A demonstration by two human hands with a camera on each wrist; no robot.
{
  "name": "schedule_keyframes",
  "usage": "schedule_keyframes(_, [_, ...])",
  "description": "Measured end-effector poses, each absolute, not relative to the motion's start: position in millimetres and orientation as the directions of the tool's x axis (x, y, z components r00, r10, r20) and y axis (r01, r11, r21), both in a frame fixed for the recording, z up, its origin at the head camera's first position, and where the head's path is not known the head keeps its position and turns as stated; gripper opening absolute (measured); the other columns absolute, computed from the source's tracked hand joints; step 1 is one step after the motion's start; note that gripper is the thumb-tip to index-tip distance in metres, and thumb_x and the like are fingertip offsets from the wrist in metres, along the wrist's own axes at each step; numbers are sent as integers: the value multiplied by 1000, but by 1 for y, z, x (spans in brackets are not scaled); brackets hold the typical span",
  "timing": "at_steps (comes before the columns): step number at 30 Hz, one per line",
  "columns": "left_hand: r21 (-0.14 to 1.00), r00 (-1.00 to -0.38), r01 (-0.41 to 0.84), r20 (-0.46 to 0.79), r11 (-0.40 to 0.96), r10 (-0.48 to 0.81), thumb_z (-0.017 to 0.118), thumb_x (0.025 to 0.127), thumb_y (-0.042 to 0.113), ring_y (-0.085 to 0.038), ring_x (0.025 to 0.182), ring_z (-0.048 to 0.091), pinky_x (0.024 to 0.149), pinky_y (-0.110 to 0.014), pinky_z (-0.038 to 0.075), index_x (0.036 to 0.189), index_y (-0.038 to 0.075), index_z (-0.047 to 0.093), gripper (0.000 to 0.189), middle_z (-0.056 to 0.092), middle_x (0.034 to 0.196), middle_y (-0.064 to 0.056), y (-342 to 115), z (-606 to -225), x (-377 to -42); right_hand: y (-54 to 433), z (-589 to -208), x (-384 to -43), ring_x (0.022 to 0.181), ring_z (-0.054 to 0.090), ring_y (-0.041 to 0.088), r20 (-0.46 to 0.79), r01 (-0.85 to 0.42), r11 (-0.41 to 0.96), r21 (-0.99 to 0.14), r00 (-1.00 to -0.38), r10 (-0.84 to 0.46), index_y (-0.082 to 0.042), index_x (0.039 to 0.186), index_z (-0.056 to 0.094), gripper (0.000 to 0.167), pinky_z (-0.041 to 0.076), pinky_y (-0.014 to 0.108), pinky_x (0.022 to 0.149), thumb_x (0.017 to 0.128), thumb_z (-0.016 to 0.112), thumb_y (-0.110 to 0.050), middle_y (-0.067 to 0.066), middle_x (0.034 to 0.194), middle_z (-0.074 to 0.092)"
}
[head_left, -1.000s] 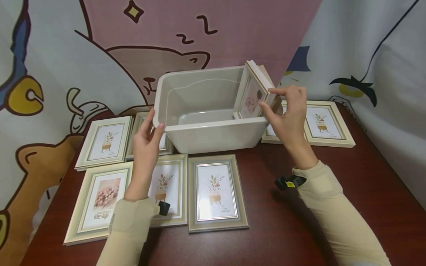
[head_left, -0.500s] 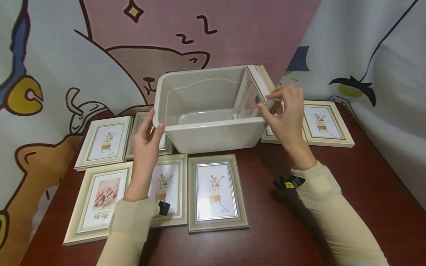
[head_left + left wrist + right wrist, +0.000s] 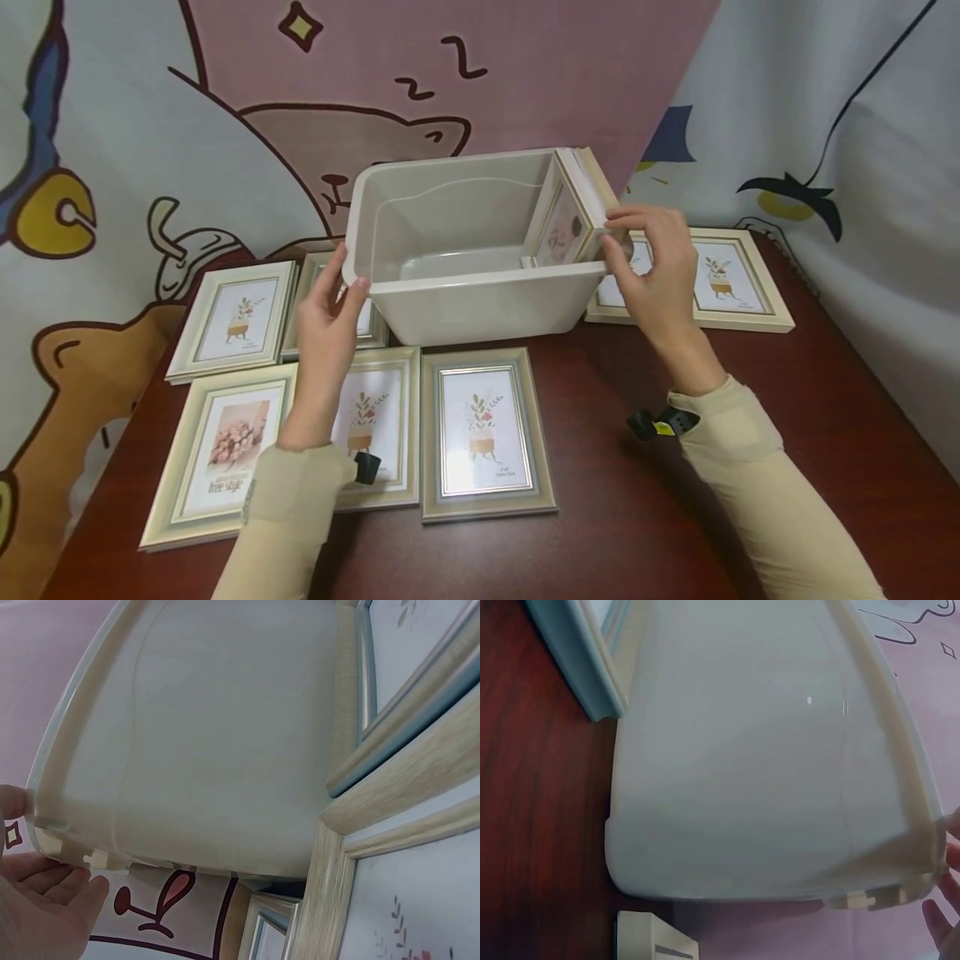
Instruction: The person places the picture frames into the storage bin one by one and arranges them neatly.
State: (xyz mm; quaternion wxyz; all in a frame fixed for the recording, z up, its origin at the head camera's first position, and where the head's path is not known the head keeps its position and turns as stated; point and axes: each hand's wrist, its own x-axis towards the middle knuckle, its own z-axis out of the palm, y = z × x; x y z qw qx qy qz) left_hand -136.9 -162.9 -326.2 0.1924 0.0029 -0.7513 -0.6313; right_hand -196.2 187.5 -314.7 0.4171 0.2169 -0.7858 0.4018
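A pale grey plastic bin (image 3: 480, 307) stands at the back of the table. My left hand (image 3: 327, 333) grips its left end, thumb at the front corner and fingers under the rim (image 3: 52, 754). At the opposite end, my right hand (image 3: 660, 279) holds the rim corner with thumb and fingers, also partly seen in the right wrist view beside the bin wall (image 3: 742, 750). Inside the bin, picture frames (image 3: 564, 229) stand on edge against the right end. The fingertips of my right hand lie close to their front corner; whether they touch is hard to tell.
Picture frames lie face up at left, including one with a pink flower print (image 3: 238, 437) and a white one (image 3: 240, 321). A silver-edged frame (image 3: 487, 433) lies in front of the bin. More frames (image 3: 731, 275) lie behind my right hand. A printed cloth (image 3: 570, 67) hangs behind.
The frames in the bin tipped upright against its right end and sank lower. My right hand let go of them and shifted right onto the rim corner. My left hand kept its hold.
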Motion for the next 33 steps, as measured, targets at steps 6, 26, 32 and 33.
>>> schedule_keyframes(6, [949, -925, 239, 288, 207, -250, 58, 100, 12, -24, 141, 47, 110, -26, 44, 151, 7, 41, 53, 43, 157, -6, -163, -326, -137, 192, -312, -182, 105, 62, 34, 830, -669, 580, -465, -557, 24, 5, 100, 70, 20, 43, 28, 98, 90, 66, -11, 18, 106, 72])
schedule_keyframes(26, [939, -921, 265, 314, 218, -232, 55, 102, 12, -22, 144, 42, 110, -25, 43, 151, 4, 39, 53, 39, 159, -7, -164, -326, -137, 195, -370, -153, 86, 64, 1, 330, -380, 470, -797, -925, -189, -4, 112, 69, 19, 53, 14, 75, 94, 68, -10, 14, 106, 72])
schedule_keyframes(32, [941, -922, 261, 309, 215, -232, 55, 101, 11, -21, 145, 42, 110, -24, 43, 151, 4, 39, 52, 39, 159, -7, -164, -326, -138, 186, -385, -160, 101, 67, 21, -71, -94, 393, -915, -919, -387, 4, 132, 58, 40, 62, 34, 81, 99, 61, -18, 25, 123, 63])
schedule_keyframes(33, [941, -923, 260, 308, 216, -232, 55, 102, 11, -21, 145, 42, 110, -24, 43, 151, 5, 40, 52, 39, 159, -6, -164, -326, -139, 184, -388, -161, 104, 66, 23, -120, -49, 373, -927, -901, -416, 6, 135, 55, 43, 62, 36, 83, 99, 61, -17, 27, 126, 60])
